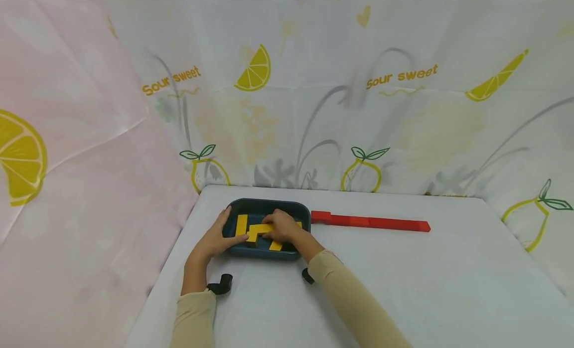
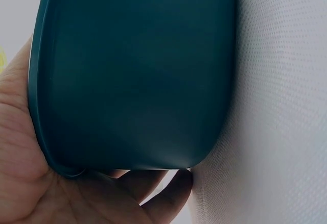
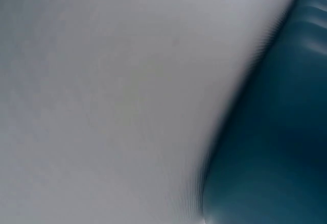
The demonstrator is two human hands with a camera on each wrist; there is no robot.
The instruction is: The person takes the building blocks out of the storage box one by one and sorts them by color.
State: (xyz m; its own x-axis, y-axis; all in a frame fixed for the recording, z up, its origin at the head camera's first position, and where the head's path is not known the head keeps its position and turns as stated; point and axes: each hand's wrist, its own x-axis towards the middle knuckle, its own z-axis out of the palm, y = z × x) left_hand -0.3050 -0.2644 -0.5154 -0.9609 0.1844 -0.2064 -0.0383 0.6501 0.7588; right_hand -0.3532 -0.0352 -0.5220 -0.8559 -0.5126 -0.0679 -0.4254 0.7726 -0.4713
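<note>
While the yellow blocks (image 1: 256,231) lie inside the dark blue tray (image 1: 269,206), the right hand (image 1: 281,227) sits on top of them, with its fingers bent down over a long yellow piece. I cannot tell if it really grips that piece or only presses on it, because the hand hides its own fingertips. The tray stands on the white table (image 1: 403,278), near the back, on the left side. The left hand (image 1: 218,237) holds the tray by its left rim, thumb over the edge and fingers under the side; the left wrist view shows the tray wall (image 2: 138,76) resting right against the palm (image 2: 30,183). Just beside the tray on the right, a row of red blocks (image 1: 370,221) lies end to end in one long line on the table, touching or almost touching the tray's corner. So I think the red line is laid out already, and the yellow pieces are mostly not: I count about three or four of them in the tray. It looks like the yellow part is just getting started. Behind the table hangs a cloth with lemons (image 1: 255,69) printed on it.
</note>
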